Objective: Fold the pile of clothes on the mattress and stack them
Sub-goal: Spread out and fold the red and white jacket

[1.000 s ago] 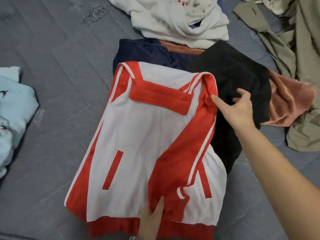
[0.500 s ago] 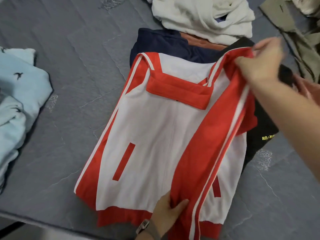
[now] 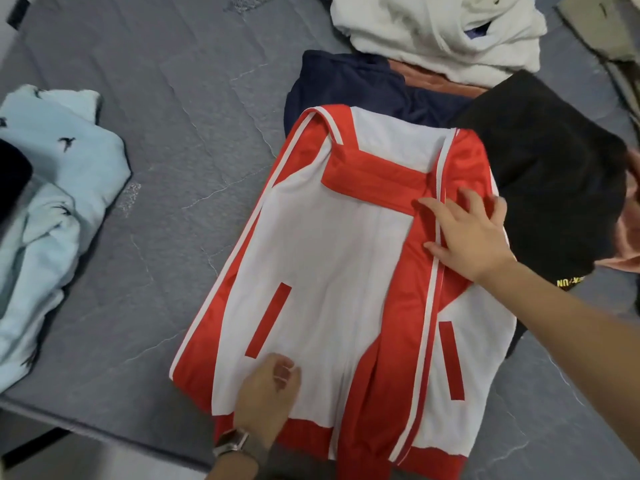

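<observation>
A red and white jacket (image 3: 332, 258) lies flat on the grey mattress (image 3: 166, 188), front up, with its right sleeve folded down over the body. My right hand (image 3: 467, 237) presses flat on that red sleeve near the collar, fingers spread. My left hand (image 3: 268, 393), wearing a wristwatch, rests on the white front near the hem with fingers loosely curled and nothing in them. Behind the jacket lie a navy garment (image 3: 353, 88), a black garment (image 3: 550, 168) and a rust-coloured one (image 3: 433, 76).
A crumpled white garment (image 3: 443, 32) sits at the back. A light blue garment with bird prints (image 3: 45, 216) lies at the left. Olive cloth (image 3: 609, 32) shows at the far right. The mattress's near edge (image 3: 104, 441) runs along the bottom left.
My right hand has laid the lifted red sleeve down onto the jacket and now presses it flat. My left hand let go of the sleeve's cuff and moved left onto the white front.
</observation>
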`<state>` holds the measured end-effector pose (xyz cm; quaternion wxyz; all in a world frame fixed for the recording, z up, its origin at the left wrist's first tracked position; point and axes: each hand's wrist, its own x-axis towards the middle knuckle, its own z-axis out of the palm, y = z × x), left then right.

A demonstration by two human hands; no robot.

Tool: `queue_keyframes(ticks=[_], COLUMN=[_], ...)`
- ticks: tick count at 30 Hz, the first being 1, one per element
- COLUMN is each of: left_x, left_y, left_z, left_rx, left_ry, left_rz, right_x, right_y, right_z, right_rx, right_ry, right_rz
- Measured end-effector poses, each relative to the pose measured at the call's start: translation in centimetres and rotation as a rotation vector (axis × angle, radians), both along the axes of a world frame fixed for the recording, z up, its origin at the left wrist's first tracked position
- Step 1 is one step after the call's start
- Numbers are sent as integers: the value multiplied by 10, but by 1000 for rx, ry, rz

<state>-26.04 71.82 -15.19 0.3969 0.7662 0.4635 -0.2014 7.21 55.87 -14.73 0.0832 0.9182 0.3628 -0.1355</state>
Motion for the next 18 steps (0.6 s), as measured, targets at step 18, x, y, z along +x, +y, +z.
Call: queue_keyframes(ticks=[18], left_x=[63], left_y=[-137], left_z=[-35], left_rx=[53], left_ry=[18], left_rz=[-141], right_x=[-118], right_y=[-19], right_z=[-10], right_rx=[949], right_ry=[368], right_rz=[-1630])
